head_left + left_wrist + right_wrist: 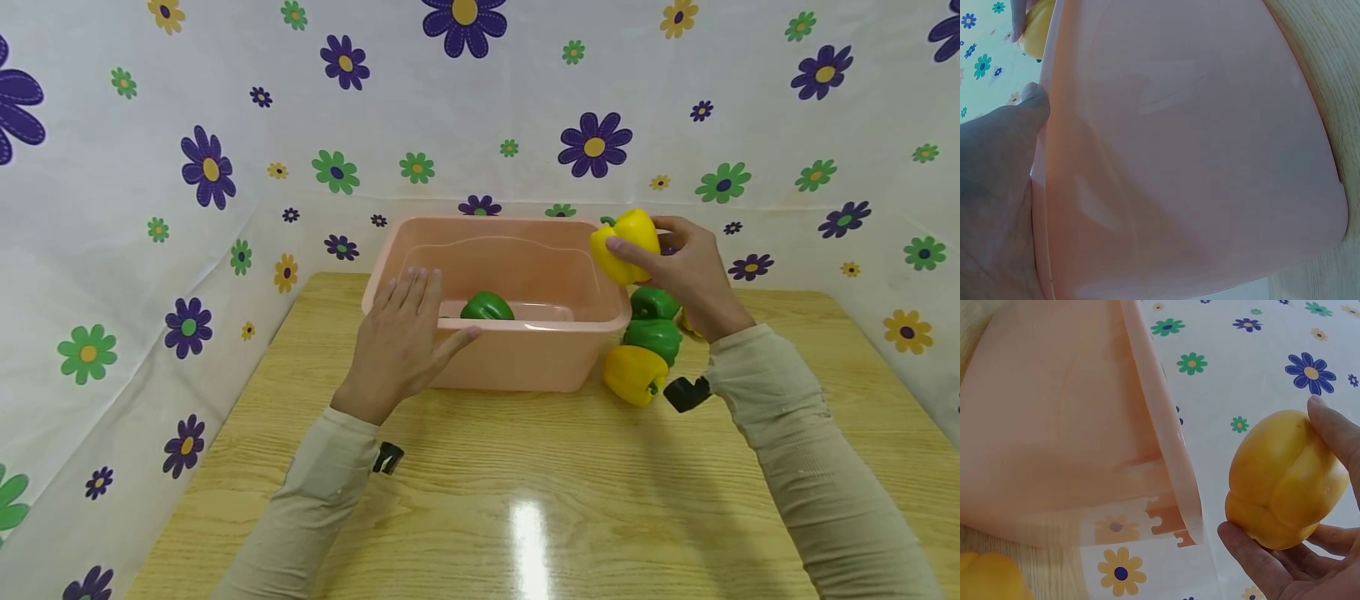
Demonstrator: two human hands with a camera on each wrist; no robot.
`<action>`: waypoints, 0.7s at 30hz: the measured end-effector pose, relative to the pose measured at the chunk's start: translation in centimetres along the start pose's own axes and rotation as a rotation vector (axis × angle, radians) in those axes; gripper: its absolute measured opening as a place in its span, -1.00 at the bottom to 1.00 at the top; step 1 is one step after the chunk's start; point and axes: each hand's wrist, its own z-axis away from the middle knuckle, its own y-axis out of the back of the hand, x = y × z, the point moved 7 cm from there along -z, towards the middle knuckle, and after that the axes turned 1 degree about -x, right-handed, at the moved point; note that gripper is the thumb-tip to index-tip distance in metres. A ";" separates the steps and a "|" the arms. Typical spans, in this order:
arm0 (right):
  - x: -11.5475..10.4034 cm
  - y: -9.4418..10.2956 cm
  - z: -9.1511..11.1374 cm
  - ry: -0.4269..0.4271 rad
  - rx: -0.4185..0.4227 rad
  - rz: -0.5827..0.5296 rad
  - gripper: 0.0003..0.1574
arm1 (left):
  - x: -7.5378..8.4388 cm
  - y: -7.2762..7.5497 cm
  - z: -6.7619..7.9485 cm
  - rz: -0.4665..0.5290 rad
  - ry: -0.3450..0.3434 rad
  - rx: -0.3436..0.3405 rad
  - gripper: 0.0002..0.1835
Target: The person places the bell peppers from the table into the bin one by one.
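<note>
My right hand grips a yellow bell pepper above the right rim of a pink plastic tub. In the right wrist view, thumb and fingers wrap the yellow bell pepper from both sides, beside the tub's rim. My left hand rests over the tub's front left rim, fingers straight and thumb pointing right. The left wrist view shows its thumb at the rim. Inside the tub lies a green bell pepper, partly hidden by the front wall.
Right of the tub, two green bell peppers and a yellow bell pepper lie close together on the wooden table. Another yellow piece shows behind the right wrist. A flower-printed white sheet hangs behind and at the sides.
</note>
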 end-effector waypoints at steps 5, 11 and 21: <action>0.0 0.0 0.0 0.000 0.001 0.010 0.14 | 0.0 0.0 0.0 0.002 0.003 0.000 0.06; 0.0 0.0 -0.1 0.001 0.003 0.003 0.12 | -0.1 -0.1 0.0 -0.002 0.003 0.004 0.06; -0.1 0.5 -0.2 -0.005 0.008 -0.035 0.15 | -0.1 -0.1 0.0 -0.007 0.005 0.004 0.06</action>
